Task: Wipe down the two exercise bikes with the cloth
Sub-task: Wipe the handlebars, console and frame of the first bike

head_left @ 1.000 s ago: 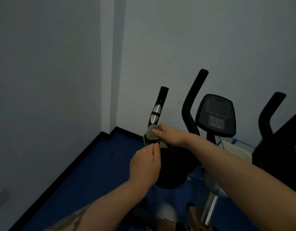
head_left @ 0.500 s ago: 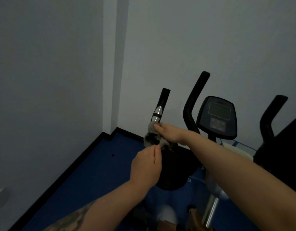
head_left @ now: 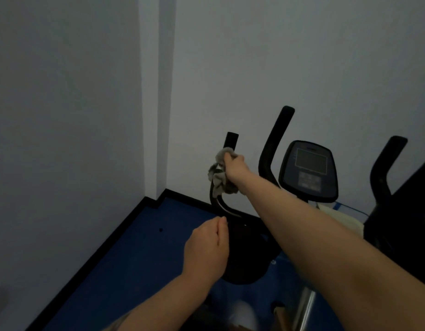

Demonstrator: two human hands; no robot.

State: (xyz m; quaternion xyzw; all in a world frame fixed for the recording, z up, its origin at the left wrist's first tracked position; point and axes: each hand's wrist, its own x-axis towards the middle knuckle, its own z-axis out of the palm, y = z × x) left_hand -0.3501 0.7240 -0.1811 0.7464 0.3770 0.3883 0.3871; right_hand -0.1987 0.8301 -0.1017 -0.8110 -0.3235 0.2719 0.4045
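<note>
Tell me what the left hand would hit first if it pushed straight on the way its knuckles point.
Probably the lower curve of the left handlebar: the left hand sits just short of it, thumb beside the bar. Depth is unclear.

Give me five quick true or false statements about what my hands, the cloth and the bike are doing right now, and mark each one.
1. The right hand grips the grey cloth against the left handlebar. True.
2. The cloth lies on the blue floor. False: it is bunched round the handlebar, well above the floor.
3. The left hand holds the cloth too. False: it is near the handlebar's lower bend, apart from the cloth.
4. The console screen is dark. True.
5. The cloth covers the console. False: the console is bare, to the right of the cloth.
</note>
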